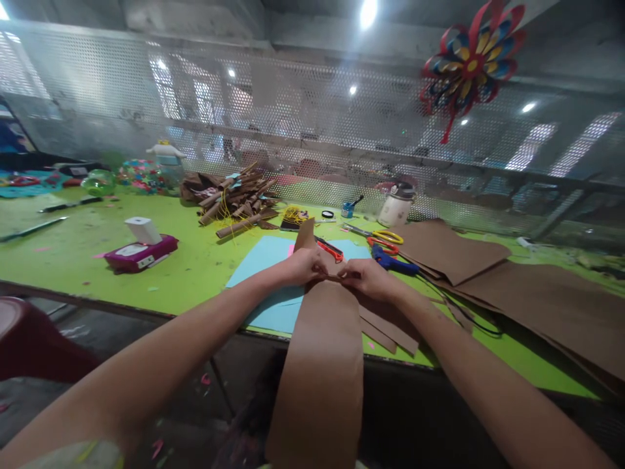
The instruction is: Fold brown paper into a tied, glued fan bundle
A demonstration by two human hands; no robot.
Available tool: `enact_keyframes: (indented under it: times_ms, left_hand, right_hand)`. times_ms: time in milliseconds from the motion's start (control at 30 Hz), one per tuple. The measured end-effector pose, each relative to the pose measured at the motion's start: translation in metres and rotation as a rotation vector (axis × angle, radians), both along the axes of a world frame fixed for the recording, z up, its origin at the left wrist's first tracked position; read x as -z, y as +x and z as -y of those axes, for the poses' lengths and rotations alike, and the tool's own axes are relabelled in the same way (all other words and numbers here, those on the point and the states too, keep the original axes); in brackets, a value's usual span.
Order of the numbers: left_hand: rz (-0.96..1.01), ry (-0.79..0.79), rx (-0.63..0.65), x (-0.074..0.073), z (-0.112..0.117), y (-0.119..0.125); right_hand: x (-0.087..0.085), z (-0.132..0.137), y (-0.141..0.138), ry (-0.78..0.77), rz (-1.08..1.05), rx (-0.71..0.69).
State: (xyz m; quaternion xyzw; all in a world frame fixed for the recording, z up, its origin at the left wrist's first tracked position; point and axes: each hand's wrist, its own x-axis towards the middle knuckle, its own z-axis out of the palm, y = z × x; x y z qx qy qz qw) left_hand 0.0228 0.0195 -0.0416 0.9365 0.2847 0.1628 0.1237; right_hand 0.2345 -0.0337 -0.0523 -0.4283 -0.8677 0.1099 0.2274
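A long strip of brown paper point(327, 339) hangs over the table's front edge toward me. At its far end, my left hand point(307, 266) pinches the folded edge between thumb and fingers. My right hand point(366, 277) pinches the same fold a little to the right. Just beyond the hands lies a red and black utility knife point(331, 250). Light blue paper sheets point(273, 312) are spread under the work. A blue glue gun point(393, 262) rests right of my right hand, beside scissors with yellow and red handles point(385, 238).
Large brown paper sheets point(547, 306) cover the right side of the green table point(205, 280). A bundle of rolled brown paper point(239, 202) with yellow string lies at the back. A purple power strip point(141, 253) sits at left. A white jar point(396, 205) stands behind. A red stool point(39, 339) is at lower left.
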Motion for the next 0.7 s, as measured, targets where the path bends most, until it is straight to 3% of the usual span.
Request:
enact_keyframes:
  times_ms: [400, 700]
  left_hand:
    - [-0.029, 0.065, 0.069, 0.001, -0.003, -0.006]
    - [-0.124, 0.115, 0.146, -0.009, 0.004, -0.007]
  right_hand:
    - [-0.019, 0.022, -0.015, 0.205, 0.554, 0.089]
    - [-0.033, 0.032, -0.018, 0.170, 0.594, 0.052]
